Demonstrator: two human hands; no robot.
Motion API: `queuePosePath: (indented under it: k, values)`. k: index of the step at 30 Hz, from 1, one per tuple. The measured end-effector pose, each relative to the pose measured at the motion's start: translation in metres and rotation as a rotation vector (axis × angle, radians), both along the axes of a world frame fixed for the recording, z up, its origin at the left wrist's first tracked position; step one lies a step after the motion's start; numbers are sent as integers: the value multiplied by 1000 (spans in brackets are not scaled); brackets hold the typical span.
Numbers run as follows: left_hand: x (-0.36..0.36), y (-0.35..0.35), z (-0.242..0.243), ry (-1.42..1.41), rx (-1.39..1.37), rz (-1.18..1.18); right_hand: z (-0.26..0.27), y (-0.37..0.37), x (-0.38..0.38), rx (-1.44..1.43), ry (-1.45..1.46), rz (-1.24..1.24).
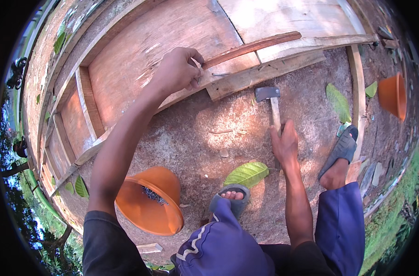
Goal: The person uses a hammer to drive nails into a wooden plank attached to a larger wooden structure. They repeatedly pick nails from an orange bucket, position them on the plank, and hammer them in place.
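My right hand (285,141) grips the wooden handle of a hammer (267,94). Its dark, blocky metal head is over the bare ground, apart from the timber frame. Above a pale wooden rail (235,67), my left hand (180,70) has its fingertips pinched around what looks like a thin nail (199,80). The fingers hide most of it. A reddish-brown wood strip (252,49) lies along the rail, its left end beside those fingertips. Right of the hand, a bent nail (221,74) shows at the rail. A rough board (264,74) sits under the rail's edge.
Plywood sheets (182,31) cover the timber frame. An orange bucket (150,203) lies tipped near my left arm, with many nails (154,195) inside. Another orange bucket (392,96) is at the far right. A crosspiece (357,89) runs beside my right foot. Leaves (246,174) lie on the dirt.
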State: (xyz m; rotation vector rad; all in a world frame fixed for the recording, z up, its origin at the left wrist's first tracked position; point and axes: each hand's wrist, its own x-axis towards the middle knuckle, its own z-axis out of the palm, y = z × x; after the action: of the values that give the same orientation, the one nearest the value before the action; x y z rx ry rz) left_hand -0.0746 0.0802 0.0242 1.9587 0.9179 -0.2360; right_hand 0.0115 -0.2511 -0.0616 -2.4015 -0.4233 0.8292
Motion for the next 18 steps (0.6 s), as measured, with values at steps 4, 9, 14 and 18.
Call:
queuePosePath:
  k: [4,9,14,18]
  values:
    - [3,3,4,57,-2,-54,-3,-2,-1,15,-13,-3]
    - [-1,18,-11,59,102,-123,-5,-2,3,18,-10,24]
    - [-9,20,-15,52,-100,-66,2,1,1,7,-60,42]
    - [-21,24,-35,-65,-217,-4,14,4,10,-15,-158,123]
